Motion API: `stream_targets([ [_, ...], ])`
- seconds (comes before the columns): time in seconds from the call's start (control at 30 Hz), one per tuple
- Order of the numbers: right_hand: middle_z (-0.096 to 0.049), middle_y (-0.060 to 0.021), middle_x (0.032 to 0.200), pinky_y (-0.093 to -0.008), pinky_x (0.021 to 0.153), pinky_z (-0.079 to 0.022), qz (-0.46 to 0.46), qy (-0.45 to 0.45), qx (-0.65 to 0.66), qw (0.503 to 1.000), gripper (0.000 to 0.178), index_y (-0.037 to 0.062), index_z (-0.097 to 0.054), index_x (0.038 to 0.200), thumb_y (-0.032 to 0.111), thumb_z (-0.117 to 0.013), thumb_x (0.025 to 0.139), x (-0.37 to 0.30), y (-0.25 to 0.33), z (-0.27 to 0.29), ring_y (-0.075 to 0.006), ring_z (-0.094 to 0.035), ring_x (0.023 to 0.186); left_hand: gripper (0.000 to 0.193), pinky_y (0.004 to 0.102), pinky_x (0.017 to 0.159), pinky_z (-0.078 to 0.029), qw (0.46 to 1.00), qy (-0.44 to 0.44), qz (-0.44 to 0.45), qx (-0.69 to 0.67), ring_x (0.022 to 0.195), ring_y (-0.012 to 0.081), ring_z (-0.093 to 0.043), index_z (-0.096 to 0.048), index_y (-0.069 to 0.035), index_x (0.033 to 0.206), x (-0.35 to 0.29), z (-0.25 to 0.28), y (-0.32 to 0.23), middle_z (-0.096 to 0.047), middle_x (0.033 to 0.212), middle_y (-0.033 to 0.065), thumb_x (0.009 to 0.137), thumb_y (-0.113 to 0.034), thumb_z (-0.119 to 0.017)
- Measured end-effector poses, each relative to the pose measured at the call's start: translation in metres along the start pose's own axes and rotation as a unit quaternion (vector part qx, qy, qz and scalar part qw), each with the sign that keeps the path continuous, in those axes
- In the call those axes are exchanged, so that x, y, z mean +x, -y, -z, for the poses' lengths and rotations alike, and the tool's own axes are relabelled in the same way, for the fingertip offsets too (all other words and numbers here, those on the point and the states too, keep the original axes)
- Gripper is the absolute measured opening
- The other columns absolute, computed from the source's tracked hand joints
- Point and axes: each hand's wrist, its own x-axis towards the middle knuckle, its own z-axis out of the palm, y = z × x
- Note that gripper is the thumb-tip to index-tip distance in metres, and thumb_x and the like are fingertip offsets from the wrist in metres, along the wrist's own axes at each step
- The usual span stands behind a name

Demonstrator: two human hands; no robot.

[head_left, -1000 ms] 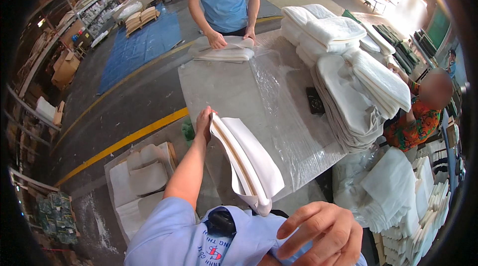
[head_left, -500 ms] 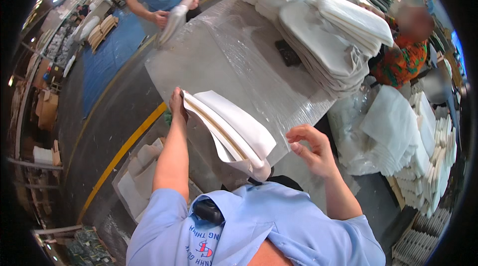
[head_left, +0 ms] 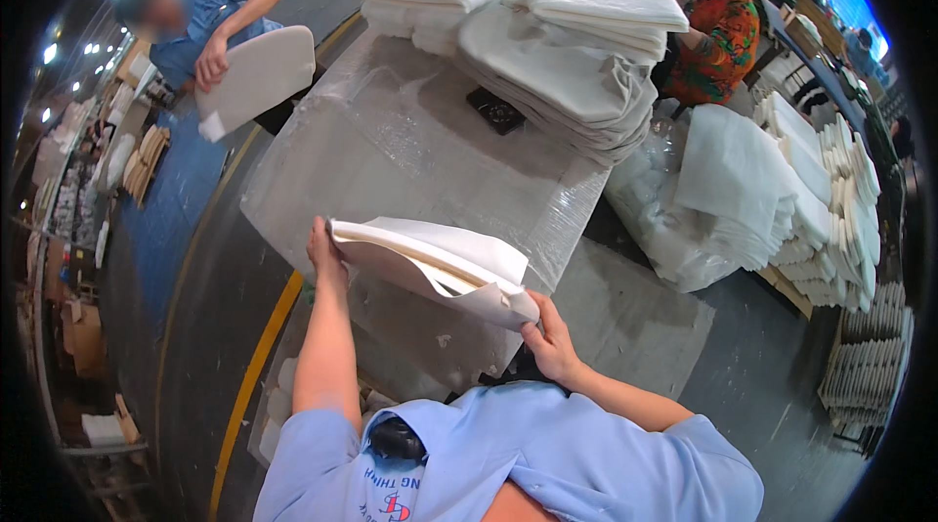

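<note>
A white fabric-covered pad is held between my hands, just in front of my body. Its cover gapes along the upper side, and a cream-coloured inner edge shows in the opening. My left hand grips the far left end, with its fingers partly hidden behind the fabric. At the nearer right end, my right hand pinches the corner with the thumb on the outside. Just beyond the pad lies the plastic-wrapped table.
Stacked white pads cover the table's far right, beside a black flat object. A co-worker across the left corner holds a pale pad. Another person is behind the stacks. More white pads stand at right.
My right hand has come in from open air and closed on the pad's right end. The pad is now more level. The co-worker's pad has turned its broad face into view.
</note>
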Motion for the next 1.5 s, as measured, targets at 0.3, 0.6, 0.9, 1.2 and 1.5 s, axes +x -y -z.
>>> stream_targets([
  [0.3, -0.072, -0.0071, 0.099, -0.0321, 0.089, -0.048, 0.015, -0.187, 0.216, 0.958, 0.068, -0.0004, -0.072, 0.110, 0.063, -0.049, 0.106, 0.082, -0.030, 0.009, -0.0174, -0.064, 0.097, 0.053, 0.0424, 0.108, -0.050, 0.947, 0.262, 0.148, -0.111, 0.120, 0.0265, -0.066, -0.065, -0.003, 0.128, -0.092, 0.145, 0.024, -0.069, 0.130, 0.0163, 0.110, -0.050, -0.049],
  [0.6, -0.070, -0.0139, 0.077, -0.0376, 0.073, -0.055, 0.031, -0.192, 0.399, 0.896, 0.084, 0.0049, -0.067, 0.068, 0.079, -0.044, 0.100, 0.208, 0.034, 0.025, -0.0260, -0.067, 0.073, 0.084, 0.0452, 0.121, -0.038, 0.932, 0.320, 0.116, -0.120, 0.141, 0.0318, -0.052, -0.039, 0.005, 0.158, -0.251, 0.130, 0.035, -0.051, 0.155, 0.0222, 0.107, -0.061, -0.050],
  [0.9, -0.072, -0.0091, 0.097, -0.0414, 0.082, -0.057, -0.121, -0.220, 0.270, 0.929, 0.066, 0.0054, -0.068, 0.111, 0.066, -0.040, 0.110, 0.257, 0.014, 0.023, -0.0250, -0.068, 0.085, 0.071, 0.0390, 0.108, -0.047, 0.902, 0.401, 0.156, 0.031, 0.123, 0.0219, -0.057, -0.037, -0.006, 0.161, -0.209, 0.048, 0.046, -0.059, 0.135, 0.0140, 0.104, -0.034, -0.069],
  [1.2, -0.067, -0.0092, 0.125, -0.0413, 0.109, -0.049, -0.099, -0.209, 0.333, 0.914, 0.065, 0.0121, -0.058, 0.139, 0.067, -0.040, 0.109, 0.223, 0.011, 0.033, -0.0240, -0.062, 0.123, 0.039, 0.0365, 0.086, -0.056, 0.924, 0.359, 0.096, 0.089, 0.092, 0.0231, -0.072, -0.073, 0.006, 0.117, -0.208, -0.037, 0.076, -0.078, 0.103, 0.0139, 0.103, -0.030, -0.070],
  [1.5, -0.044, -0.0158, 0.164, -0.0404, 0.115, -0.043, -0.057, -0.103, -0.057, 0.991, 0.102, 0.0142, -0.014, 0.171, 0.019, -0.078, 0.092, 0.181, 0.039, 0.069, -0.0276, -0.051, 0.142, 0.045, 0.0444, 0.103, -0.051, 0.880, 0.417, -0.113, 0.198, 0.120, 0.0397, -0.067, -0.064, 0.003, 0.133, -0.191, -0.113, 0.058, -0.070, 0.124, 0.0261, 0.097, -0.023, -0.066],
])
